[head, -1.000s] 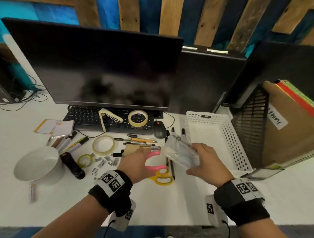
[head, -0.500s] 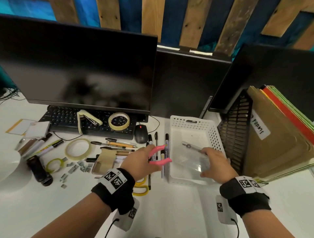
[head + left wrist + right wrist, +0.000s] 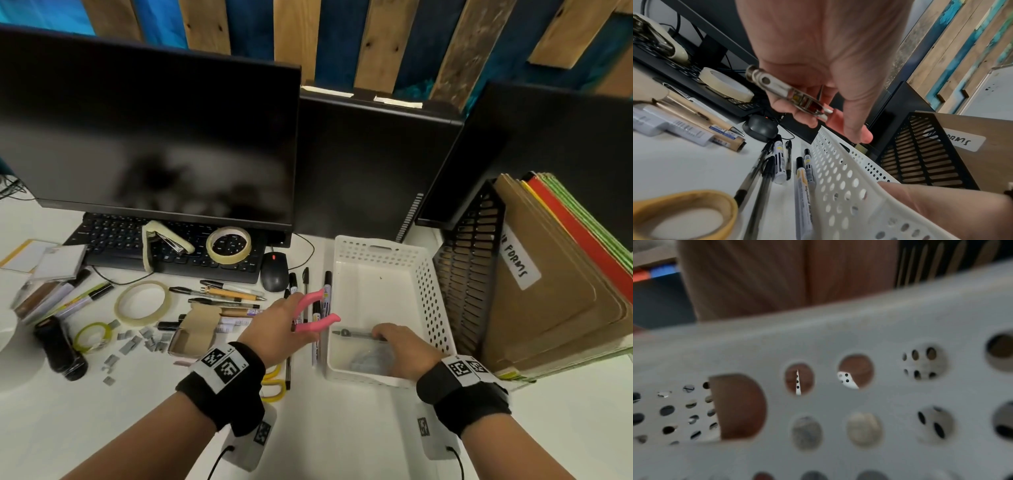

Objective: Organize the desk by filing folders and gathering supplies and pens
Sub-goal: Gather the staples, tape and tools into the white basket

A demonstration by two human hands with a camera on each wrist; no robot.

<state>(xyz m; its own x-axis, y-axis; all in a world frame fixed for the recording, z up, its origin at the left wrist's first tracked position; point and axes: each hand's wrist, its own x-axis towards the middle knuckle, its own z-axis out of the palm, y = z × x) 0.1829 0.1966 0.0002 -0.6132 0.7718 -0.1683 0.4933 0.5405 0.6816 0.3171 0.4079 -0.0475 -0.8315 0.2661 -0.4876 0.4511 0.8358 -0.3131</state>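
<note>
My left hand [image 3: 301,318] grips a pink-handled metal tool [image 3: 313,313] just left of the white perforated basket [image 3: 435,301]. In the left wrist view the tool's metal head [image 3: 789,94] lies across my curled fingers [image 3: 807,120], above the basket's wall [image 3: 838,178]. My right hand [image 3: 394,339] reaches down inside the basket at its near end and holds a clear plastic case [image 3: 366,361] against the floor. A metal compass [image 3: 356,333] shows through the case. In the right wrist view the basket wall [image 3: 879,321] hides most of my fingers [image 3: 735,407].
Pens and markers [image 3: 236,294] lie left of the basket, with yellow scissors [image 3: 274,387] under my left wrist. Tape rolls [image 3: 142,303], loose staples [image 3: 137,342], a stapler [image 3: 164,240] and a mouse [image 3: 274,275] lie further left. A black file rack with folders [image 3: 548,274] stands right of the basket.
My right hand carried the clear case from above the desk into the basket and lowered it to the floor. My left hand lifted the pink-handled tool and moved right toward the basket.
</note>
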